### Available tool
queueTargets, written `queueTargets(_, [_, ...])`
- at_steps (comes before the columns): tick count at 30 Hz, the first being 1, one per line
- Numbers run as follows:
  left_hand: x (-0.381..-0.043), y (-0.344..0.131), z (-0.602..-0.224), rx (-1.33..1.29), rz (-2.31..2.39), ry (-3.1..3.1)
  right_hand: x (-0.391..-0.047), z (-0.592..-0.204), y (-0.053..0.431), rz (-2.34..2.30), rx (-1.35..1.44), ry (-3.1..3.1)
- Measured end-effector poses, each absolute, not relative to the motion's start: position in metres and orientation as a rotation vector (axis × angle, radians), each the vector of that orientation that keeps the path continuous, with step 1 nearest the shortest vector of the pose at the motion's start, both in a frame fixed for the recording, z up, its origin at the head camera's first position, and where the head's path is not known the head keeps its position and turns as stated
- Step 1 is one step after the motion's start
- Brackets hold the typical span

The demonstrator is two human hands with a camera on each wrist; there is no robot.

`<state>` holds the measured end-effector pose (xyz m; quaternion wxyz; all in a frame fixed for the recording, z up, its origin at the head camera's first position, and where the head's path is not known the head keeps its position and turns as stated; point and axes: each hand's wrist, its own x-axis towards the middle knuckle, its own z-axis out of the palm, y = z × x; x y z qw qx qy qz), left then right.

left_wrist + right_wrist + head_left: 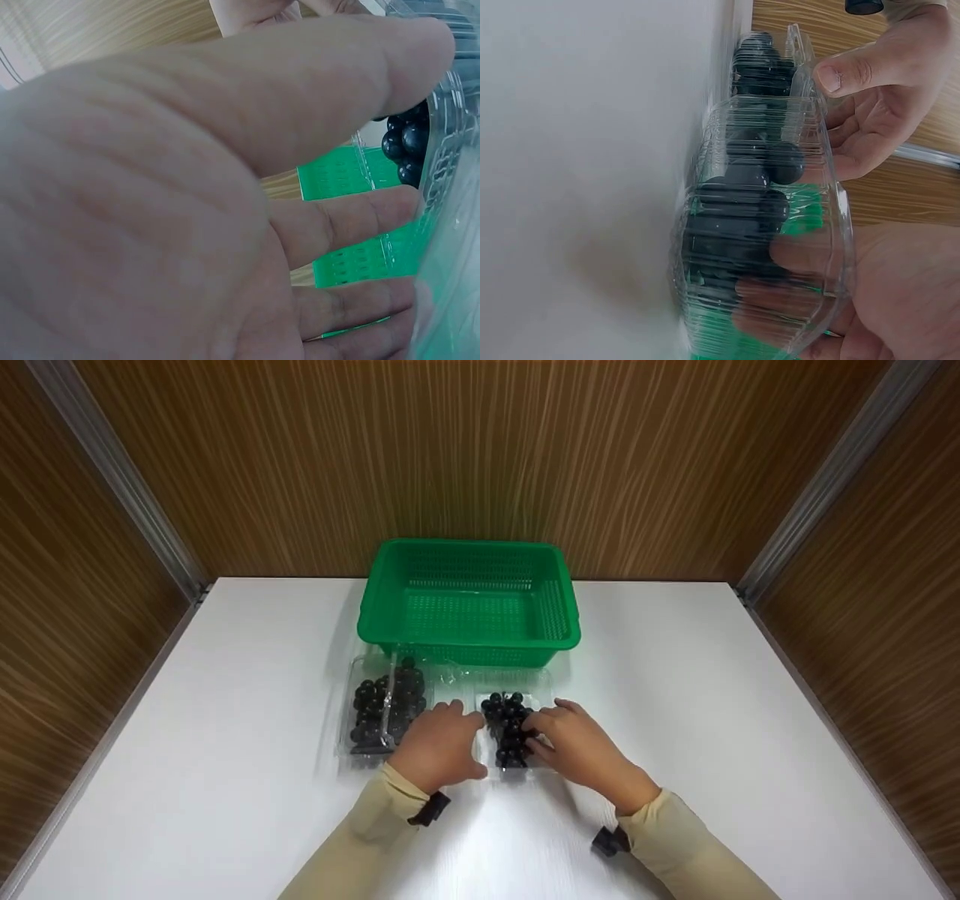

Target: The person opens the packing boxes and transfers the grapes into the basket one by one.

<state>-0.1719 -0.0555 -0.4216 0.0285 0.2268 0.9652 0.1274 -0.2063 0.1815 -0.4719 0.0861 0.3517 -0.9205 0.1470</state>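
Observation:
A dark bunch of grapes (511,733) lies in a clear plastic box (840,217), right of centre in the head view. Fingertips of my right hand (581,746) reach inside over the wall and touch the bunch at its right side. My left hand (437,745) is at the box's left side, thumb and fingers spread apart; its straight fingers (345,225) come up to the clear wall. More dark grapes (371,709) sit in clear plastic to the left, partly behind my left hand. The right thumb is out of sight in the right wrist view.
A green plastic basket (469,649) with slotted walls stands just behind the clear boxes. The white table (225,720) is bounded by a wood-grain panel (480,450) at the back and others at both sides.

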Motion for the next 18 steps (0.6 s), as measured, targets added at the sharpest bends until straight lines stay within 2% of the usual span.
queueTargets(18, [-0.1757,-0.0571,-0.4229,0.635,0.337,2.973,-0.2063,-0.4713,0.1821,0.446,1.021,-2.772])
